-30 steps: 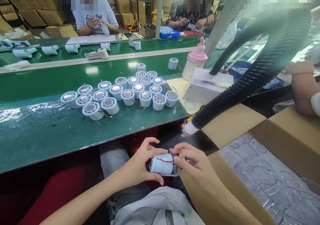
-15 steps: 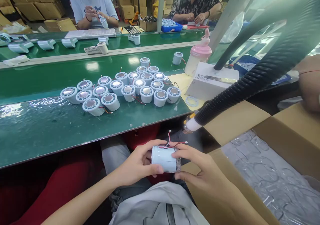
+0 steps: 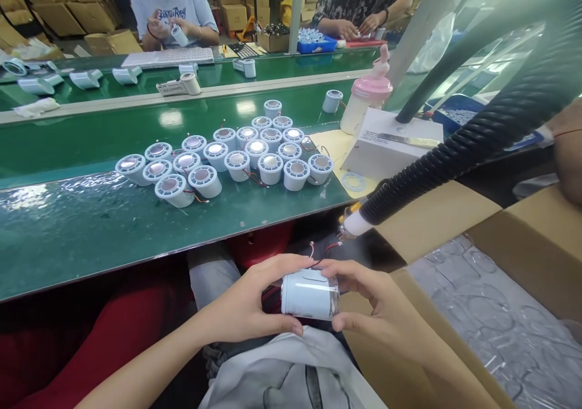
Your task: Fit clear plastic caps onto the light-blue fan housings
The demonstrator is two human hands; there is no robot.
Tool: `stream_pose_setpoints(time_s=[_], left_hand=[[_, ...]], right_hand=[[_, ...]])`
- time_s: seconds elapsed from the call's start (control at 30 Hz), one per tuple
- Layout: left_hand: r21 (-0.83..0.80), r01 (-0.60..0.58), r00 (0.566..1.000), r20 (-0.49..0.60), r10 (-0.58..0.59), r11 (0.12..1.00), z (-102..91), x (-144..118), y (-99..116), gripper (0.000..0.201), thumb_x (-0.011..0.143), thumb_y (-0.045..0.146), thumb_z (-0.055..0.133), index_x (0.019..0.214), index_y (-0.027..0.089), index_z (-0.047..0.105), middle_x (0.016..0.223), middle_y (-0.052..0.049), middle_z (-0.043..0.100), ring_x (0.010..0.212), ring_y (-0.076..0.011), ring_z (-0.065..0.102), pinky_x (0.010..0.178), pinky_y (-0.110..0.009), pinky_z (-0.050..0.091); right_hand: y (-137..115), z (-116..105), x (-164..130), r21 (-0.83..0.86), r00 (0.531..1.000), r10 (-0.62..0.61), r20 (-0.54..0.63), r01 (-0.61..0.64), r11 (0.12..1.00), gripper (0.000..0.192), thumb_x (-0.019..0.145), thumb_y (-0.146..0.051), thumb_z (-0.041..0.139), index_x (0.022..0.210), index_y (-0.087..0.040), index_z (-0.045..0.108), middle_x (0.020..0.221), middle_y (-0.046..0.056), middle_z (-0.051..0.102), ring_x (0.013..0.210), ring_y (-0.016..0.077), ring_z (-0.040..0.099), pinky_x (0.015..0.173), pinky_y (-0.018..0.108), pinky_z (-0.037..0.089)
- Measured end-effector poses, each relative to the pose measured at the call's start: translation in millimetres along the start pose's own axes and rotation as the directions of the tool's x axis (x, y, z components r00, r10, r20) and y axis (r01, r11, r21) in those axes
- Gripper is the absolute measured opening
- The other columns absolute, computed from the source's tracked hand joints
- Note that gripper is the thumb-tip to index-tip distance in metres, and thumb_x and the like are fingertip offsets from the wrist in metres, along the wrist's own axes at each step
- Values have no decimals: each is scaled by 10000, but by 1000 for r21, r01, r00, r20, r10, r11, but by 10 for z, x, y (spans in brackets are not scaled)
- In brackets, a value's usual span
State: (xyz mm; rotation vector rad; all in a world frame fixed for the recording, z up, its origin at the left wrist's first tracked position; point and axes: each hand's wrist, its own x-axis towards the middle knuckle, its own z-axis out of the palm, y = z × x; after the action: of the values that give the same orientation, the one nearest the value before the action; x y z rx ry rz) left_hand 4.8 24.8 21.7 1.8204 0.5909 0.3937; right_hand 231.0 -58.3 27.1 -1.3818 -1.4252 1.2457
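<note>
Left hand [image 3: 248, 306] and right hand [image 3: 373, 303] grip pale blue cylinder [image 3: 308, 294] over lap; similar cylinders [image 3: 227, 157] clustered on green belt [image 3: 91, 233].

Cluster of pale round parts [image 3: 236, 157] stood on green desk [image 3: 91, 227]. Pink-capped bottle [image 3: 366, 103] beside white box [image 3: 391, 145]. Black ribbed hose [image 3: 454, 154] crossed above open cardboard box [image 3: 454, 221].

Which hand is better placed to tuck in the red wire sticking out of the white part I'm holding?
Probably the right hand: its fingers lie over the white cylinder at the end where the red wire pokes out. The left hand grips the far end.
</note>
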Motion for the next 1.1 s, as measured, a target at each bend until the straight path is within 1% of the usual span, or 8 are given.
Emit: stream_pose_setpoints(time_s=[0.13, 0.3, 0.5, 0.67, 0.77, 0.9, 1.0, 1.1], left_hand=[[51, -7, 1000, 6, 7, 999, -13, -18, -17, 768, 679, 391, 793, 1363, 257, 472, 1405, -121, 508, 1300, -296, 470, 1102, -440, 373], [80, -33, 999, 3, 33, 996, -17, -30, -51, 774, 685, 387, 789, 1376, 269, 461, 1410, -117, 507, 1306, -295, 468, 1110, -448, 362], [87, -89, 996, 14, 88, 992, -27, -40, -41, 758, 697, 382, 782, 1374, 278, 458, 1406, -110, 512, 1311, -283, 463, 1109, -434, 370], [102, -70, 998, 12, 69, 992, -38, -44, -25, 732, 716, 376, 766, 1375, 281, 463, 1403, -110, 514, 1309, -291, 464, 1105, -445, 373], [102, -73, 997, 21, 71, 992, -37, -43, -33, 728, 721, 370, 763, 1377, 282, 459, 1407, -110, 510, 1312, -290, 460, 1106, -448, 369], [98, -96, 995, 34, 93, 991, -33, -40, -48, 725, 729, 356, 759, 1380, 291, 446, 1414, -105, 502, 1319, -284, 452, 1109, -449, 364], [85, -121, 992, 36, 118, 989, -33, -35, -52, 726, 729, 338, 763, 1378, 301, 440, 1415, -95, 500, 1318, -271, 454, 1107, -431, 370], [79, -130, 991, 49, 126, 988, -34, -34, -52, 717, 734, 327, 762, 1373, 308, 437, 1427, -91, 488, 1329, -262, 443, 1109, -427, 367]], right_hand=[[-18, 18, 20, 121, 997, 64, 37, -68, 990, 426, 723, -384, 777, 1094, -237, 629, 1134, 76, 653, 975, 243, 645, 818, 352, 569], [-12, 61, 56, 238, 990, 112, 87, -130, 963, 410, 743, -386, 749, 1087, -218, 603, 1066, 72, 642, 942, 223, 628, 758, 316, 539], [8, 97, 81, 377, 972, 195, 128, -229, 897, 463, 735, -516, 722, 1034, -201, 562, 944, 52, 609, 836, 189, 580, 670, 283, 495], [-15, 124, 89, 406, 960, 246, 133, -280, 870, 464, 749, -571, 683, 991, -203, 539, 878, 28, 591, 750, 157, 561, 631, 265, 497], [-20, 136, 93, 414, 952, 274, 141, -308, 857, 464, 752, -598, 666, 952, -199, 538, 793, 6, 585, 669, 137, 561, 598, 258, 510], [16, 160, 102, 445, 929, 339, 151, -370, 815, 470, 756, -616, 646, 920, -192, 526, 690, -35, 552, 549, 116, 579, 541, 256, 525], [47, 192, 107, 484, 913, 359, 195, -408, 774, 510, 755, -673, 602, 875, -189, 492, 628, -22, 596, 504, 131, 610, 476, 235, 514], [52, 227, 113, 510, 892, 381, 243, -451, 732, 545, 741, -718, 572, 821, -192, 457, 559, -13, 615, 455, 132, 618, 400, 183, 465]])
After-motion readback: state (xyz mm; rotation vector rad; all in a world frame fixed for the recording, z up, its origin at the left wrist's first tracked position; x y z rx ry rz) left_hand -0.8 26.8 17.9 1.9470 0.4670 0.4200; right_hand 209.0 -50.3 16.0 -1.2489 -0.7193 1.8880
